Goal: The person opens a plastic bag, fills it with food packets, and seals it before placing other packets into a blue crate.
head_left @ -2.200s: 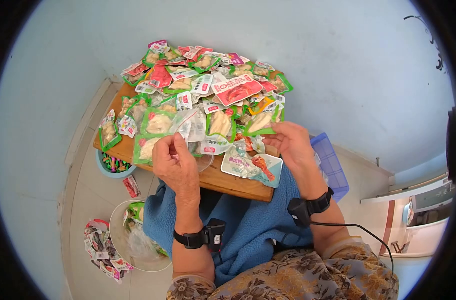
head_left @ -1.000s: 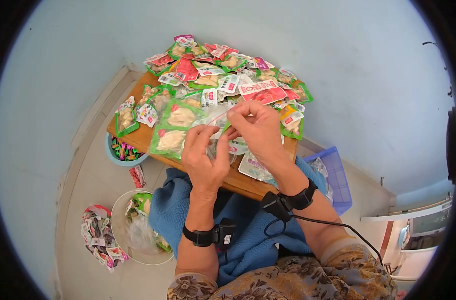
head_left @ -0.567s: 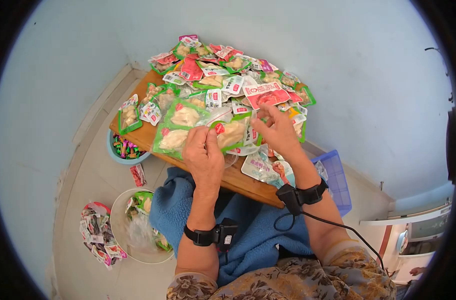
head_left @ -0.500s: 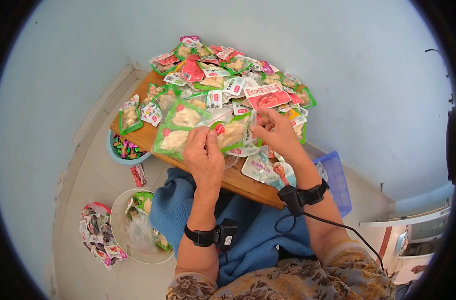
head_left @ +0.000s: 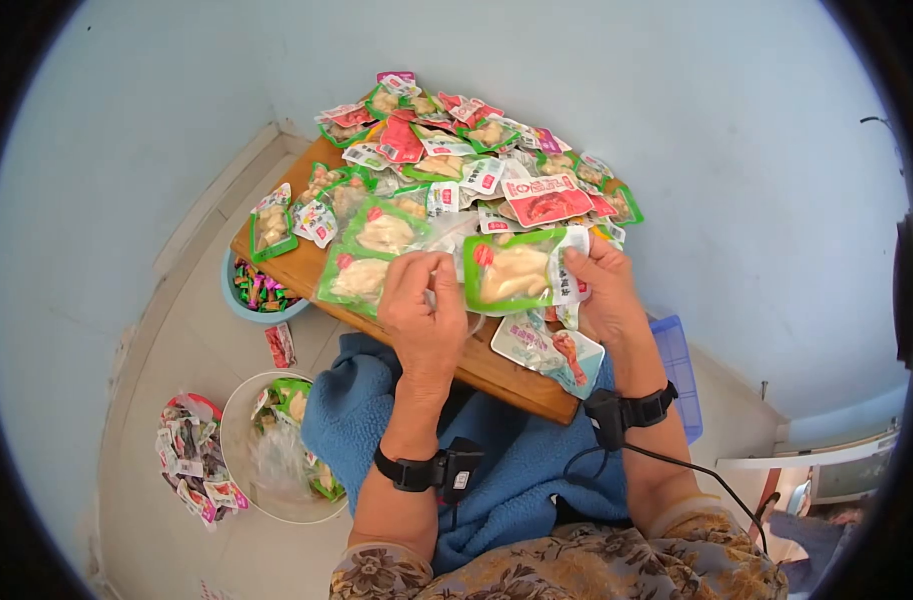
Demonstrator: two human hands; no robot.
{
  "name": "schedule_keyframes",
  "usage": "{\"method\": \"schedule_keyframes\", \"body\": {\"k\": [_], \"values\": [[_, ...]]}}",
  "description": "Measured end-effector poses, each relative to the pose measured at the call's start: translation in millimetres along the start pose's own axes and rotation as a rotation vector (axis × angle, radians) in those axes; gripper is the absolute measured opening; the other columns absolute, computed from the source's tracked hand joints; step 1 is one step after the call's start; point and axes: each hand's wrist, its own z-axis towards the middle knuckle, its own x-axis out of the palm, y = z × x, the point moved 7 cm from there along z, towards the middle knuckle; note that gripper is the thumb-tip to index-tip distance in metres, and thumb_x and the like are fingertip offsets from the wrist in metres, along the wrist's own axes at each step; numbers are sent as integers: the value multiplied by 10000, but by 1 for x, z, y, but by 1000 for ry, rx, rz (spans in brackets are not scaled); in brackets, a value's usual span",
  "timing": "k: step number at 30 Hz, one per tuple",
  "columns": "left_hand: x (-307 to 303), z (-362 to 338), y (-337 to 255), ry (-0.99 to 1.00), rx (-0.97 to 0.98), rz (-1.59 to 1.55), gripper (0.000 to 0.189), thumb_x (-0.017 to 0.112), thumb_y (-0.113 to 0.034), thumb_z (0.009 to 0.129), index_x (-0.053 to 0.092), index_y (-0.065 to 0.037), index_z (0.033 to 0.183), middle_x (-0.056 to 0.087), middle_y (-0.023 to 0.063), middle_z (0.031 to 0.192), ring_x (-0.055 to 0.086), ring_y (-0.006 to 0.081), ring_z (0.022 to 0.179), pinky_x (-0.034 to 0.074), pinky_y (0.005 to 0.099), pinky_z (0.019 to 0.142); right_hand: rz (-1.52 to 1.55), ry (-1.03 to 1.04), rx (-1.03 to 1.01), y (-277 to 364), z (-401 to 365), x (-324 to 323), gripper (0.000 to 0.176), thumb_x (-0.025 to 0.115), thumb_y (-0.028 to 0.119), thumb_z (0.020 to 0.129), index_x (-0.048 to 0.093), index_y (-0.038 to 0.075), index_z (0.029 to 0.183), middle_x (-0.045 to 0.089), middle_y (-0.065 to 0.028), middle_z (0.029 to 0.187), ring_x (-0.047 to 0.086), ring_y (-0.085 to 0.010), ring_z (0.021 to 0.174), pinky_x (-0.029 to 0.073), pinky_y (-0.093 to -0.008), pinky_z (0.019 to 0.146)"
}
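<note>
"What does the head view give you for the right grip (head_left: 609, 290)?"

"It's clasping a green-edged pouch (head_left: 515, 274) by its white end, thumb on the front. The pouch sits just left of that grip, above the front part of the table (head_left: 507, 380)."

"And the left grip (head_left: 425, 312)?"

"Fingers bent at a clear bag (head_left: 455, 232); I can't tell whether they're closed on it. Two pale-filled pouches (head_left: 362, 278) lie to its left."

"Any room to move?"

"The pouch's left edge is near the left fingertips, so little space between. Beyond the right grip, the heap of packets (head_left: 437, 165) crowds up towards the wall (head_left: 677, 120). Nearer the person, past the table's front edge, there's a blue fleece cloth (head_left: 362, 400); right of and below the right grip stands a blue crate (head_left: 677, 365)."

"Can you read anything?"

"Dark characters run along the pouch's white strip, too small to make out, and there's a round red badge. The red-and-white packet (head_left: 547, 200) above the right grip has large characters, not clearly legible."

"Which way does the pouch point?"

"Long axis roughly left to right, slightly raised at the right: badge end towards the left grip, white end in the right."
</note>
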Motion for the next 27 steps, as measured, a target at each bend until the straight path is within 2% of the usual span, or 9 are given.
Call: {"method": "schedule_keyframes", "body": {"k": [6,10,11,19,21,22,24,25,27], "values": [[-10,0,5,-132,1,-5,174,568,68,875,672,8,1000,639,97,959,622,188,811,475,280,624,45,-74,-102,20,-14,-2,204,613,83,945,621,-24,1119,706,-100,975,688,-144,827,597,-327,730],[-12,1,-4,-129,48,76,156,575,77,881,674,32,992,620,52,871,565,105,743,476,237,692,-27,-137,-128,24,-22,-11,204,612,94,948,620,-28,1111,705,-99,959,689,-141,790,602,-323,698],[-13,1,-1,-159,96,82,180,581,82,858,686,-4,977,641,65,877,548,133,673,387,251,539,-23,-131,-123,27,-25,-8,202,613,98,948,621,-27,1107,704,-96,948,687,-134,764,595,-305,662],[-14,0,1,-196,142,53,194,576,105,838,697,-10,939,641,52,865,528,107,659,354,244,509,-100,-193,-120,15,-29,-16,189,618,104,947,627,-23,1087,703,-74,910,669,-95,708,560,-258,573],[-14,0,-1,-188,110,141,193,580,104,835,698,-18,925,634,50,851,491,106,599,467,257,659,-151,-217,-120,6,-26,-24,195,617,98,946,626,-23,1099,701,-59,913,661,-81,724,555,-248,602],[-14,1,0,-181,113,144,193,580,104,835,698,-18,925,634,50,851,491,106,599,467,257,659,-145,-221,-118,5,-26,-25,195,617,98,946,626,-23,1099,701,-59,913,661,-81,724,555,-248,602],[-13,1,0,-152,172,104,219,565,124,812,699,-19,911,626,46,845,443,110,544,466,336,954,-81,-256,-123,1,-27,-28,200,610,95,950,625,-23,1111,698,-51,915,651,-70,730,547,-241,631],[-13,0,1,-144,171,109,219,565,124,812,699,-19,911,626,46,845,443,110,544,466,336,954,-75,-262,-117,1,-29,-28,200,610,95,950,625,-23,1111,698,-51,915,651,-70,730,547,-241,631],[-11,-1,3,-82,134,114,249,527,148,831,700,17,953,613,59,933,551,89,756,411,201,604,-17,-272,-148,8,-34,-25,203,600,93,955,621,-25,1119,696,-55,934,647,-68,734,539,-240,632]]}}
